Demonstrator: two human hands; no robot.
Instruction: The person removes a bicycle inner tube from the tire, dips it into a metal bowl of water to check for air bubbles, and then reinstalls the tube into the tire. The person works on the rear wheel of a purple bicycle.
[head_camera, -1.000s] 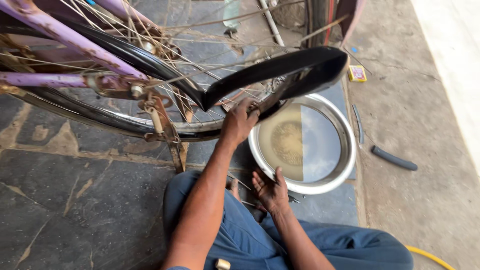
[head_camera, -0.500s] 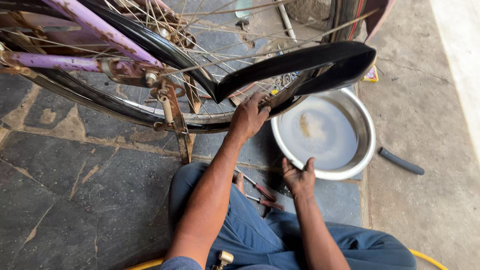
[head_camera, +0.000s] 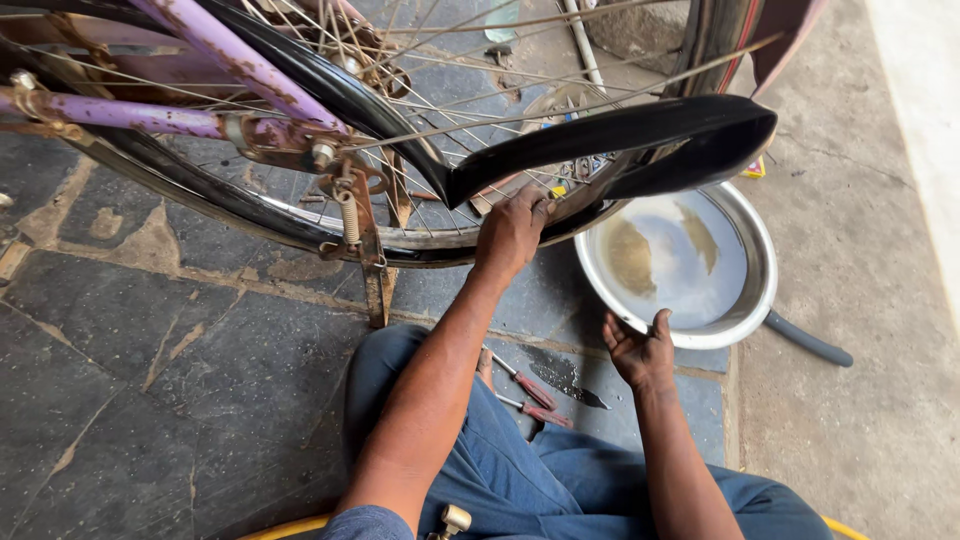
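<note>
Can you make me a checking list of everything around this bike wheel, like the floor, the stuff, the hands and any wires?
Surface: dark stone floor, cracked, with a wet patch near the tools.
Job's things: bicycle wheel with spokes and bare rim; black tyre pulled partly off the rim.
Clutter: metal basin holding cloudy water; two red-handled screwdrivers on the floor; a dark tool handle beside the basin.
Hands: left hand has its fingers on the wheel rim where the tyre lifts away; right hand is open, holding nothing, next to the basin.
Cables: nothing seen.
Surroundings: purple bicycle frame, rusty kickstand, pale concrete strip on the right.
</note>
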